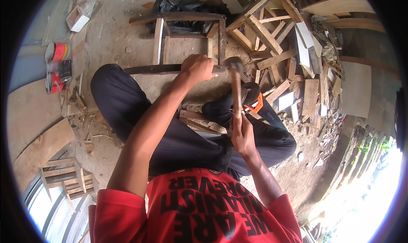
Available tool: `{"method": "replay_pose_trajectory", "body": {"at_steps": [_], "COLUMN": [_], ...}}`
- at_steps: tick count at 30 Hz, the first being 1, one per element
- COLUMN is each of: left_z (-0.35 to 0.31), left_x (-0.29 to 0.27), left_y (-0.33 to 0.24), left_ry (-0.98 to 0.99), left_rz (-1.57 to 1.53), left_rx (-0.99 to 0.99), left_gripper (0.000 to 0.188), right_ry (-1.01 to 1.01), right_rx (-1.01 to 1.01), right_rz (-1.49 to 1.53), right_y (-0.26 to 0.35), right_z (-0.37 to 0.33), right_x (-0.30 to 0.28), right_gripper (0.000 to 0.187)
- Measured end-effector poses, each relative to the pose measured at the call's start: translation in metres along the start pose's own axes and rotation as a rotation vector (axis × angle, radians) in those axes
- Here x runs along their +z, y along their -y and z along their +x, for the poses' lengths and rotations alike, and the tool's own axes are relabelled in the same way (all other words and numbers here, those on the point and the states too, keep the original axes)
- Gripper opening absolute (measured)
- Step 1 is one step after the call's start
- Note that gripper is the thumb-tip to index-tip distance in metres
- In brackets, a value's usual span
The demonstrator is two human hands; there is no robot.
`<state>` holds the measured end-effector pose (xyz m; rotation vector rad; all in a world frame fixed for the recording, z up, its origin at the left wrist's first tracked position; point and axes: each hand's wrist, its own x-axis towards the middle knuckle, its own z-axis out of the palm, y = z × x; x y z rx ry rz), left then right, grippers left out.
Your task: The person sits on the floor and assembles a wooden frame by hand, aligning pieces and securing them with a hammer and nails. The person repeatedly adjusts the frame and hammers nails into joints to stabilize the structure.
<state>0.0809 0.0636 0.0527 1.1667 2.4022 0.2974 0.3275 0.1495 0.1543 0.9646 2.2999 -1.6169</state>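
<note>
My left hand [198, 68] is closed around the near dark bar of a wooden frame [148, 69], close to its right end. The frame has dark long bars and paler crosspieces, and it stands on the ground in front of my legs. In my right hand [242, 135] is a hammer [236, 90], gripped low on its wooden handle. Its dark head is at the right end of the near bar; whether it touches the wood I cannot tell. Beside the hammer handle, an orange-handled handsaw [274, 116] lies by my right leg, partly hidden.
Scrap wood [276, 62] is heaped at the right, with a nailed wooden frame [265, 34] on it. A black plastic bag [187, 5] lies behind the frame. Red cans [55, 82] stand at the left. A slatted wooden piece [63, 173] is at the lower left.
</note>
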Motion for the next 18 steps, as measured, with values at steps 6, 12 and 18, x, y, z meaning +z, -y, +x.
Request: {"method": "replay_pose_trajectory", "body": {"at_steps": [6,12,18], "left_z": [0.017,0.016,0.021], "left_x": [0.034,0.029,0.036], "left_y": [0.016,0.013,0.015], "left_ry": [-0.001,0.036,0.019], "left_rz": [-0.006,-0.072,-0.022], "left_rx": [0.033,0.032,0.052], "left_gripper": [0.051,0.055,0.055], "right_ry": [-0.096,0.037,-0.212], "right_rx": [-0.305,0.036,-0.456], "right_rz": [0.212,0.202,0.041], "right_y": [0.048,0.028,0.003], "right_z": [-0.007,-0.006,0.005], "right_x": [-0.011,-0.017,0.008], "right_gripper": [0.055,0.051,0.063]}}
